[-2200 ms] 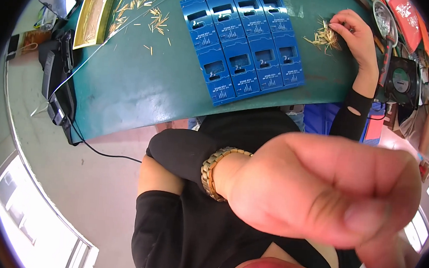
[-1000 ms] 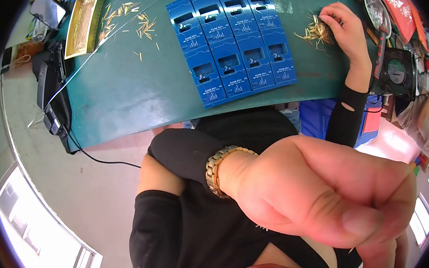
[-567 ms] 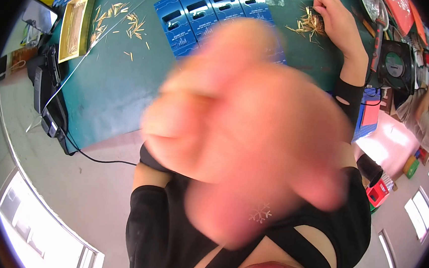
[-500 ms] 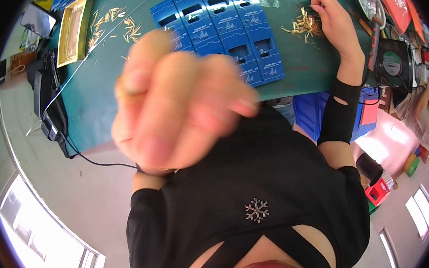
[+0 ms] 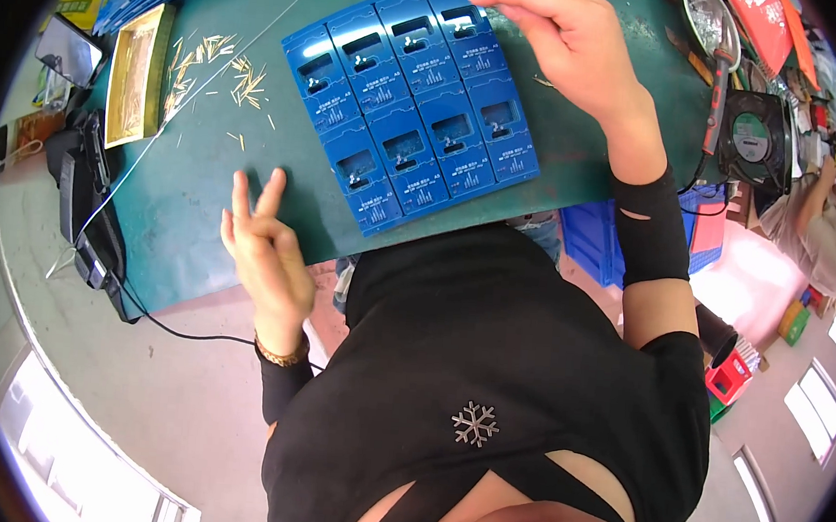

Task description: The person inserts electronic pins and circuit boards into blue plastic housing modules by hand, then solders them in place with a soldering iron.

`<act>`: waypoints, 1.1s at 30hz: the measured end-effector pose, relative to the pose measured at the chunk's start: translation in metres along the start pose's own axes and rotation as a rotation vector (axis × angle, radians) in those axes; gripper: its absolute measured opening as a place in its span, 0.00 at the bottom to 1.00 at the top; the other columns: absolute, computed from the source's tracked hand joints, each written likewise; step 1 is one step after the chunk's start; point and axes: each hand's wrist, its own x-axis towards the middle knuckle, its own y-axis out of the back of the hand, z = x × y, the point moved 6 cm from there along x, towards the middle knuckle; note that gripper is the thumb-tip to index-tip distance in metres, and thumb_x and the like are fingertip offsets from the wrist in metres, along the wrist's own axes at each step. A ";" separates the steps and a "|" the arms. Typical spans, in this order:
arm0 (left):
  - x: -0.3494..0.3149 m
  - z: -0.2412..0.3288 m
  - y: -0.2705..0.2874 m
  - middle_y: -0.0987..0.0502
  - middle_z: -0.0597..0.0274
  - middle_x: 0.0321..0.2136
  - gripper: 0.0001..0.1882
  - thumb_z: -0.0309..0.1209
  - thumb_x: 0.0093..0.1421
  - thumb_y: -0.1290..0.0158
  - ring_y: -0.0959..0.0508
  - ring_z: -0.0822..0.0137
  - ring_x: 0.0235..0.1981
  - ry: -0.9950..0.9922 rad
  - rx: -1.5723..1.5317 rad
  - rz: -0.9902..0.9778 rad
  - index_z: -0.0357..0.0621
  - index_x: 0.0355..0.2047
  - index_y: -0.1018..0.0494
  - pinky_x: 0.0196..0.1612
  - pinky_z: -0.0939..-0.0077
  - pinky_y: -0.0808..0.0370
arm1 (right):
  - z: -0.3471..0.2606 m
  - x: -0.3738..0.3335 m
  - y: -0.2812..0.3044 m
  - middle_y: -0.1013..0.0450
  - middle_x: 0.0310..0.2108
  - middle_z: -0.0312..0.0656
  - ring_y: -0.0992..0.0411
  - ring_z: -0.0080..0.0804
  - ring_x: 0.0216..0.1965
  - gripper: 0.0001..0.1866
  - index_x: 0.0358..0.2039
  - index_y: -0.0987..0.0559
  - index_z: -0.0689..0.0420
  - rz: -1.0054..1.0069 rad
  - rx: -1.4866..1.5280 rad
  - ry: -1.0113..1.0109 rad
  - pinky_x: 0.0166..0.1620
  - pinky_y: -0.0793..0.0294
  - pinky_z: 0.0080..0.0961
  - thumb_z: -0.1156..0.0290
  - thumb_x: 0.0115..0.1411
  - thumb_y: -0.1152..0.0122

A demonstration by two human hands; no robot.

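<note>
**Blue cards on the green table**

At the far left, a flat gold tray [image 5: 136, 72] is seen on the green table [image 5: 197, 236]. Little gold pins [image 5: 209, 57] are spread out just beside it.

Next, the left hand [image 5: 264, 245] is held up near the front edge of the table. Its fingers are open and spread, and nothing is held in it. Nothing is touched by it.

In the middle, a block of blue cards [image 5: 415, 101] is laid flat on the table. Two rows of four are made, side by side and touching. The long way of the block runs from low on the left to high on the right. Each card is pointed away from the person, with its little window at the far end.

The right hand [image 5: 569, 39] is placed over the far right corner of the block. Its thumb and first finger are pinched close together. It cannot be told if a pin is held there, as anything in the pinch is too small to be seen.

It looks as if the cards are being worked on one at a time, and the far right card is being worked on now. For a next move, a very careful, steady pinch would be needed at a small window.

Far right, a small fan [image 5: 756, 139] is set.
</note>
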 end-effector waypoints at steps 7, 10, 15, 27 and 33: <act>-0.024 0.028 0.003 0.27 0.51 0.58 0.07 0.19 0.56 0.54 0.42 0.39 0.67 -0.149 0.225 -0.197 0.44 0.30 0.39 0.67 0.42 0.75 | 0.054 -0.011 -0.024 0.28 0.27 0.35 0.29 0.20 0.29 0.06 0.35 0.22 0.61 0.015 0.461 -0.483 0.32 0.30 0.15 0.84 0.57 0.42; -0.007 0.023 0.019 0.23 0.52 0.52 0.07 0.18 0.56 0.54 0.38 0.42 0.65 -0.134 0.109 -0.244 0.44 0.30 0.39 0.68 0.42 0.67 | 0.053 -0.012 -0.027 0.30 0.27 0.31 0.33 0.12 0.28 0.08 0.35 0.26 0.60 -0.038 0.410 -0.483 0.30 0.33 0.11 0.83 0.56 0.40; 0.058 0.017 0.027 0.20 0.54 0.36 0.10 0.13 0.54 0.49 0.23 0.49 0.48 -0.231 -0.084 0.060 0.38 0.34 0.31 0.53 0.61 0.30 | 0.043 -0.006 -0.037 0.32 0.26 0.31 0.35 0.14 0.26 0.15 0.39 0.32 0.59 -0.107 0.432 -0.536 0.29 0.35 0.12 0.83 0.53 0.38; 0.122 -0.026 0.003 0.21 0.62 0.33 0.04 0.18 0.59 0.42 0.24 0.74 0.29 -0.109 -0.460 0.240 0.38 0.34 0.25 0.35 0.83 0.27 | 0.025 0.001 -0.030 0.31 0.26 0.32 0.34 0.14 0.26 0.22 0.50 0.32 0.62 -0.049 0.621 0.006 0.29 0.35 0.12 0.84 0.54 0.39; 0.120 -0.043 0.011 0.20 0.55 0.38 0.05 0.19 0.63 0.46 0.25 0.76 0.29 0.018 -0.561 0.283 0.31 0.40 0.26 0.36 0.85 0.26 | 0.042 -0.009 -0.032 0.29 0.27 0.32 0.34 0.14 0.26 0.29 0.59 0.33 0.63 -0.060 0.540 -0.583 0.31 0.34 0.11 0.85 0.55 0.40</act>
